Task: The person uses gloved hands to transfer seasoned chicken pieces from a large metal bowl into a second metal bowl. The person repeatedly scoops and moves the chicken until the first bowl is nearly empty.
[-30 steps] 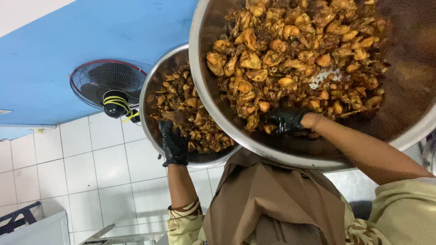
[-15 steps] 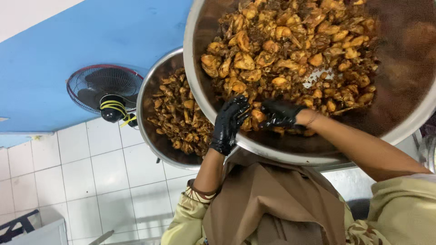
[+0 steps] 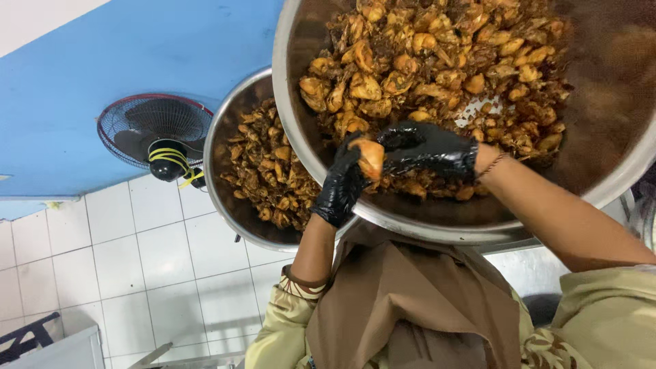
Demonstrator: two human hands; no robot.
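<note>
A large steel bowl (image 3: 437, 229) fills the upper right, heaped with brown cooked meat pieces (image 3: 437, 61). Both my hands wear black gloves. My left hand (image 3: 339, 188) and my right hand (image 3: 427, 147) meet at the bowl's near rim and together grip one golden-brown meat piece (image 3: 370, 158). A smaller steel bowl (image 3: 220, 147) of darker meat pieces (image 3: 270, 171) sits just left of the big one, partly behind it.
A black fan (image 3: 156, 137) is seen against a blue surface (image 3: 137, 55), with white tiles (image 3: 137, 266) below it. Brown cloth (image 3: 410, 307) and yellowish sleeves (image 3: 601, 321) fill the lower edge. A dark frame (image 3: 24, 338) shows at bottom left.
My left hand has moved right from the smaller bowl's rim to the big bowl. It now joins my right hand on one meat piece, which is lifted off the heap.
</note>
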